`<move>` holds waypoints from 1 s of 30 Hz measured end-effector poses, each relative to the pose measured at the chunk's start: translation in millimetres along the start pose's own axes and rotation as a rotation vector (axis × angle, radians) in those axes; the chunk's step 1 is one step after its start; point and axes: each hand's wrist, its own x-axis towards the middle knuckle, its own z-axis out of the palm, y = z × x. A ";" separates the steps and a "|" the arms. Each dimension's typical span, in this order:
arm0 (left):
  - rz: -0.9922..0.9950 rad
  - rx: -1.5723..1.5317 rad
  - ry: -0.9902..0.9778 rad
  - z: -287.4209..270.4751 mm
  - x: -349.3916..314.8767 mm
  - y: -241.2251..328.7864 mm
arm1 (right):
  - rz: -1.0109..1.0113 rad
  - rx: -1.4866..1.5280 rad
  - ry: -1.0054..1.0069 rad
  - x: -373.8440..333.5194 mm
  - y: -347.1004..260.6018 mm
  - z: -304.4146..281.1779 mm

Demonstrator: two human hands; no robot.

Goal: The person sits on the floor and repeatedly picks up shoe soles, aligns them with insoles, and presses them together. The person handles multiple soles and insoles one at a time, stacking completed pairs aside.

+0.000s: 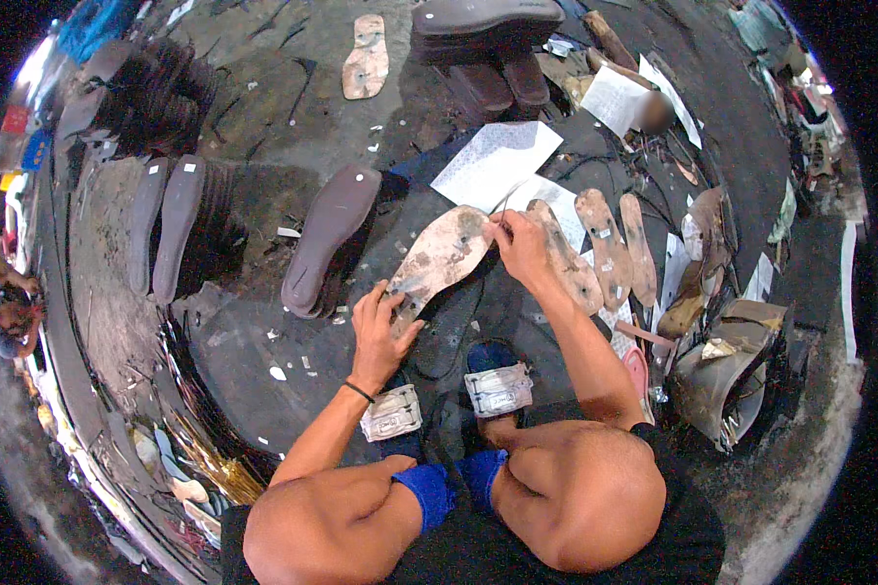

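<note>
A blotchy, worn tan sole-shaped template with small dark holes lies slantwise in front of me, above a dark sheet. My left hand grips its near, narrower end, fingers over the top and thumb at the side. At the far, wider end my right hand pinches close to the edge. A thin dark strip curves up from those right fingertips. To the right lie more tan sole templates. Left of the held template stands a stack of dark brown shoe soles.
More brown sole stacks stand at the left, far left and top. White patterned paper sheets lie beyond my right hand. A curved grey container is at right. My sandalled feet are just below; scraps litter the floor.
</note>
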 end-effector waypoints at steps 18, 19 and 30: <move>-0.002 0.040 0.029 3.3 -7.3 -5.8 | 0.091 0.440 0.036 -4.4 -43.6 9.4; -0.002 0.037 0.037 4.0 -6.9 -5.9 | 0.086 0.459 0.043 -4.7 -42.6 10.3; 0.014 0.023 0.046 10.9 -6.2 -8.9 | -0.094 0.436 -0.158 -25.6 -104.7 36.7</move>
